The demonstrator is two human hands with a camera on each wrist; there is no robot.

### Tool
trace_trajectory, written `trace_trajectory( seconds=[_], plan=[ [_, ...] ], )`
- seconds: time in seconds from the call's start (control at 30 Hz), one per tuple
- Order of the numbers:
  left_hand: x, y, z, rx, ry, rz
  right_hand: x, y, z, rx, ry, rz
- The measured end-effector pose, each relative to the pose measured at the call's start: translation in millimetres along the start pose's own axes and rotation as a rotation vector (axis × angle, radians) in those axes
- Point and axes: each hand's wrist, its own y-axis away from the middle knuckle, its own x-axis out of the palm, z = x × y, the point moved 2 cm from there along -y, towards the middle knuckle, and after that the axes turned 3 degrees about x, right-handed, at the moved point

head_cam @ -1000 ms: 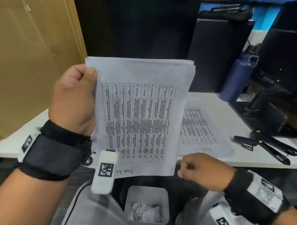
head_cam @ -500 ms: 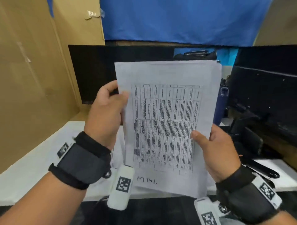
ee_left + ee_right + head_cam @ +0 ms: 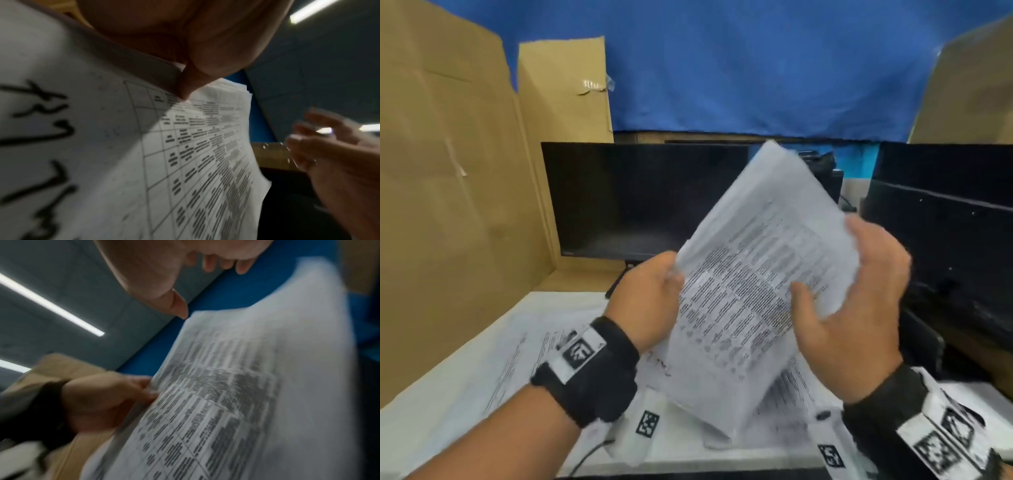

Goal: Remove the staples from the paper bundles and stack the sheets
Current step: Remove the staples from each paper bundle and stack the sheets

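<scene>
A thick paper bundle with a printed table on its top sheet is held in the air over the table, tilted with its top corner leaning right. My left hand pinches its left edge, thumb on the front. My right hand is at the right edge with the thumb in front of the page and the fingers spread. Both wrist views show a gap between the right hand and the paper. The picture is blurred with motion. No staple is visible.
Loose printed sheets lie on the white table below the bundle. A black monitor stands behind, a cardboard panel closes the left side, and dark equipment stands at the right.
The bundle went from upright to tilted to the right and moved over the table. My right hand rose from below the table edge to the bundle's right side, then loosened its hold.
</scene>
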Motion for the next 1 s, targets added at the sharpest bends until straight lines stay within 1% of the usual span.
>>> trace_trajectory(
  seconds=[0.03,0.07,0.1,0.13,0.17,0.2,0.23,0.27,0.3,0.33,0.4,0.43,0.47,0.5,0.57,0.6,0.63,0.7,0.77,0.83,0.9,1.0],
  plan=[
    [-5.6,-5.3,-10.0,0.085,-0.112,0.007,2.4,-2.3,12.6,-0.172,0.097,0.044],
    [-9.8,-9.3,-21.6,0.177,-0.211,0.028,8.0,-5.8,20.9,-0.301,0.221,0.118],
    [-12.5,-11.5,-34.3,0.265,-0.294,0.058,14.6,-11.4,24.1,-0.384,0.356,0.195],
    [-14.7,-12.3,-47.8,0.346,-0.376,0.089,20.5,-17.8,26.1,-0.411,0.468,0.278],
    [-16.7,-12.2,-61.1,0.423,-0.474,0.099,25.6,-25.4,26.5,-0.394,0.544,0.343],
    [-17.2,-11.5,-70.7,0.478,-0.584,0.087,29.3,-33.1,25.1,-0.325,0.557,0.411],
    [-16.5,-12.1,-73.7,0.495,-0.674,0.045,31.2,-39.9,20.3,-0.203,0.508,0.480],
    [-18.5,-12.3,-73.0,0.462,-0.729,-0.017,32.3,-46.0,11.8,-0.050,0.433,0.543],
    [-23.5,-11.8,-69.7,0.392,-0.723,-0.109,32.6,-50.6,1.4,0.106,0.330,0.580],
    [-30.3,-9.5,-63.6,0.309,-0.668,-0.208,30.3,-54.1,-9.7,0.236,0.240,0.559],
    [-39.3,0.7,-43.8,0.144,-0.440,-0.363,21.1,-55.5,-27.2,0.389,0.097,0.457],
    [-39.1,6.1,-29.7,0.051,-0.245,-0.394,17.2,-53.3,-34.8,0.456,0.025,0.413],
    [-33.6,9.7,-14.1,-0.058,-0.004,-0.374,14.4,-50.0,-42.4,0.521,-0.057,0.380],
    [-23.6,12.3,-0.8,-0.177,0.253,-0.300,13.5,-44.9,-48.6,0.585,-0.146,0.360],
    [3.4,18.0,21.7,-0.384,0.689,-0.068,17.6,-31.2,-55.8,0.699,-0.330,0.348],
    [16.4,19.9,28.9,-0.443,0.801,0.012,21.5,-23.8,-56.8,0.738,-0.402,0.359],
    [27.3,21.2,32.7,-0.441,0.845,0.035,26.1,-15.7,-56.2,0.769,-0.464,0.376],
    [39.1,22.7,33.3,-0.349,0.760,-0.031,34.1,-1.0,-53.0,0.777,-0.501,0.389],
    [42.1,28.1,24.0,-0.277,0.654,-0.128,37.2,11.8,-50.5,0.717,-0.387,0.341],
    [48.3,34.4,19.7,-0.249,0.608,-0.177,38.0,26.4,-47.3,0.689,-0.346,0.282],
    [58.4,42.0,25.0,-0.281,0.597,-0.197,41.3,44.3,-47.7,0.701,-0.358,0.255],
    [75.0,56.3,40.0,-0.380,0.632,-0.140,48.0,72.1,-52.0,0.778,-0.384,0.317]
  ],
)
